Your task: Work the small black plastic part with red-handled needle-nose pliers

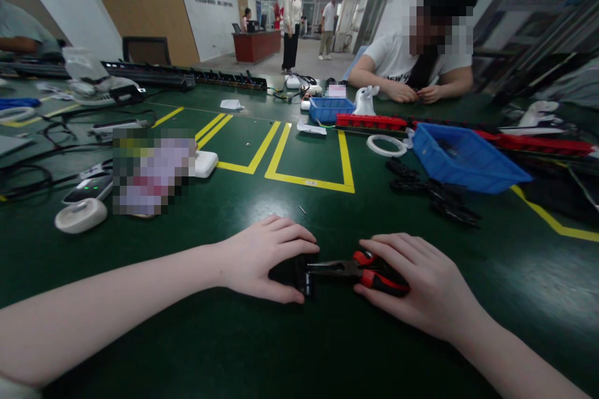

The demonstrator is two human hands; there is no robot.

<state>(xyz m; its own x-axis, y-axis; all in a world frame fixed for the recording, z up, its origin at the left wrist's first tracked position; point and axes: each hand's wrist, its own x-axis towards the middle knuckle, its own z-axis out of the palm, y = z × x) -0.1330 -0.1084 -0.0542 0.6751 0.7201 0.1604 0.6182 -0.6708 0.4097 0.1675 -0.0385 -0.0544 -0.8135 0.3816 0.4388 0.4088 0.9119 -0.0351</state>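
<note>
Low over the green table (224,336), my left hand (266,255) grips a small black part (306,280) between thumb and fingers. Its exact kind I cannot make out. My right hand (416,280) is closed around the red and black handles of needle-nose pliers (346,268). The pliers lie level, and their narrow jaws point left, with the tips at the black part near a small shiny bit. Whether the jaws clamp that bit is too small to tell. Beyond my hands a thin metal pin (302,210) lies loose on the table.
To the right are a blue bin (468,159), a heap of black parts (435,193) and a white tape roll (386,146). A phone (154,174), a white case (204,164) and a white mouse (81,216) lie left. Across the table sits a person (416,62).
</note>
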